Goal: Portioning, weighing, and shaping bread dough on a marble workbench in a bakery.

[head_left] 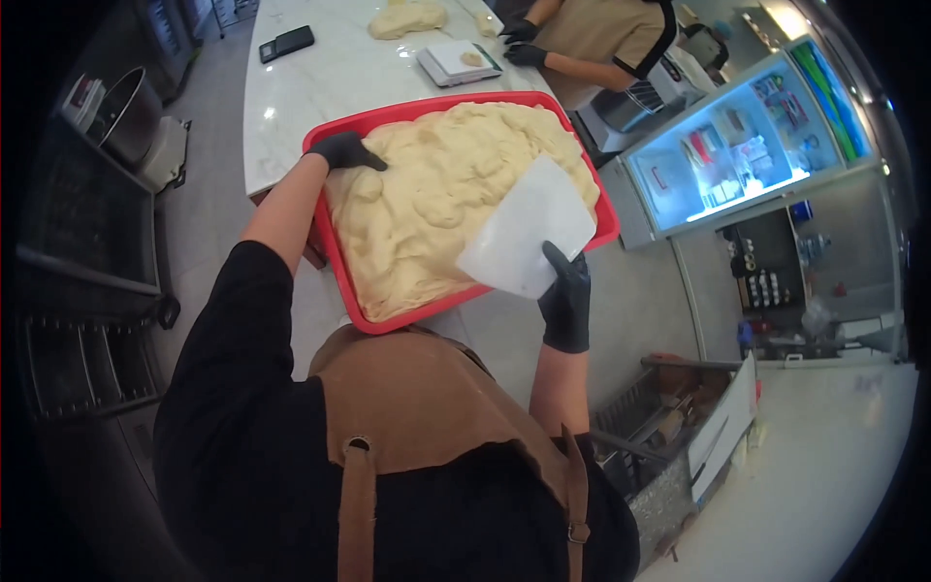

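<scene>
A large mass of pale, soft dough [427, 184] fills a red plastic tub [388, 320], which overhangs the table's near edge in front of my body. My left hand [347, 152], in a black glove, reaches over the tub's left rim. Its visible fingers lie stretched out on the dough's edge; some fingertips are hidden. My right hand [565, 299], also black-gloved, grips a wide, whitish, translucent dough scraper [533, 233] by its near corner. The scraper slants over the right side of the dough and the near rim; whether it touches the dough I cannot tell.
On the white marble table [291, 102] are a scale [460, 64] with a small dough piece, a black device [286, 45] and another dough lump [407, 18]. A co-worker [606, 48] works at the far right. A lit glass-front fridge [742, 145] stands right; a mixer [145, 136] stands left.
</scene>
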A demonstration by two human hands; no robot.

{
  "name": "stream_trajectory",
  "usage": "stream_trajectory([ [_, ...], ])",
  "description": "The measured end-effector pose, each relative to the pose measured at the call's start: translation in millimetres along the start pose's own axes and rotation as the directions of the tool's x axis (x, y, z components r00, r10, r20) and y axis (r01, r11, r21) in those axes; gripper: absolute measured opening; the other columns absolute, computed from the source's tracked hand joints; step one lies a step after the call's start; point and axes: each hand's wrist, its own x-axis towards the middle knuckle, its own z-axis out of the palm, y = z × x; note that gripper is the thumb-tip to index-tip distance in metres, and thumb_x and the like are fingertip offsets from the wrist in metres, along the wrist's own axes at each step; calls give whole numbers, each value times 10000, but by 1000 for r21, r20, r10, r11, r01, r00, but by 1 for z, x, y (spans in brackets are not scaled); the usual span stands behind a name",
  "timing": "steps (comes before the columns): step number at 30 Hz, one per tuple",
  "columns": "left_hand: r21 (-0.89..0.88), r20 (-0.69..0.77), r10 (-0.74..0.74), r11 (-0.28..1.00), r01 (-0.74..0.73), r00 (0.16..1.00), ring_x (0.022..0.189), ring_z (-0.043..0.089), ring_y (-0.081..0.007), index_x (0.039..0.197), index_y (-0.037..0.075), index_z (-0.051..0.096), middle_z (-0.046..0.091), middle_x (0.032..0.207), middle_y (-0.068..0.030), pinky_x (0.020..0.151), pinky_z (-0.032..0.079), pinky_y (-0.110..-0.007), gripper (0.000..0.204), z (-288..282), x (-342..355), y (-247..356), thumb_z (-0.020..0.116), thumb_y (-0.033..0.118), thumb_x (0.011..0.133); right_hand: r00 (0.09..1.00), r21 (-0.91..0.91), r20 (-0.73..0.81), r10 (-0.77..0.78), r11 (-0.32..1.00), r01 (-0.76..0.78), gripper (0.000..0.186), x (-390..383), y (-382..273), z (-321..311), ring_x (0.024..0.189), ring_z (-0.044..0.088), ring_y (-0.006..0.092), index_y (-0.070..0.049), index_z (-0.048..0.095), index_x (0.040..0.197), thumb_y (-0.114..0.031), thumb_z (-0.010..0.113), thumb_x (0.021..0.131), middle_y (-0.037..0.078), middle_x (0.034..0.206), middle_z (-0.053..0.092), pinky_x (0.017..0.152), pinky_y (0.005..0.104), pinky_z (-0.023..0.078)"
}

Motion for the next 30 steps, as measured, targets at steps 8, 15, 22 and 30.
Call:
stream_trajectory([
  [8,21,-164,123,992,-121,979,1057,659,-331,1105,61,711,702,1122,-185,905,514,-402,636,14,-10,5,780,551,706,998,90,61,-32,996,26,294,42,-38,11,1507,127,450,-192,809,912,-15,725,692,220,1605,269,1193,504,209],
  [15,298,-262,88,955,-6,961,1103,634,-355,1233,62,645,648,1218,-235,955,495,-398,814,19,-27,23,757,646,677,942,155,20,334,930,-333,314,3,39,49,1297,501,398,-21,579,1295,-97,481,1006,236,1316,584,1033,424,440],
  [22,-215,-114,-127,971,100,985,1312,520,-323,1409,-47,482,540,1408,-227,1094,403,-373,1213,-14,-28,24,712,827,600,944,71,210,256,959,-276,398,-4,18,53,1067,670,337,-9,496,1383,-133,528,1007,228,1201,657,879,383,539],
  [30,-35,-46,63,997,-65,997,965,674,-310,1082,41,708,708,1034,-178,836,527,-402,541,-3,-25,30,788,416,700,838,544,346,423,637,-546,271,50,-13,54,1034,667,288,23,691,1116,-166,590,950,201,1139,688,879,383,520],
])
